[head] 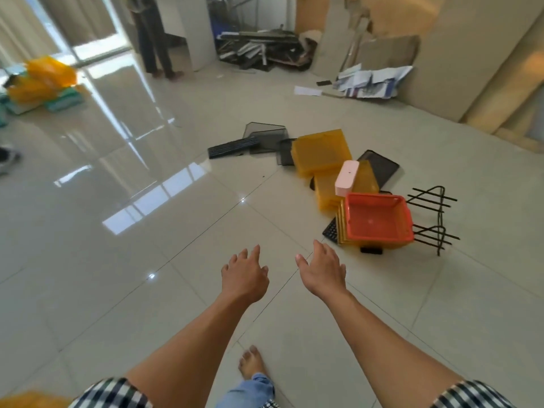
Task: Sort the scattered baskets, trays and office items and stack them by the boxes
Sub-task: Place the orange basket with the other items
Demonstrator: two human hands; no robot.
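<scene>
A pile of office items lies on the tiled floor ahead and to the right. An orange basket (378,220) sits on stacked yellow trays (341,228). Behind it lie more yellow trays (322,153), a white box (347,178), a dark mesh tray (382,167) and grey mesh holders (266,136). One black keyboard (232,146) lies at the pile's far left, another (331,229) pokes out under the trays. A black wire rack (432,219) stands to the right. My left hand (244,275) and right hand (322,267) reach forward, empty, fingers relaxed, short of the pile.
Cardboard sheets (391,54), papers (371,81) and dark scrap (265,48) lie along the far wall. A person (153,39) stands at the back. Yellow bags (44,78) sit at the far left by the window. My bare foot (251,362) is on the open tiles.
</scene>
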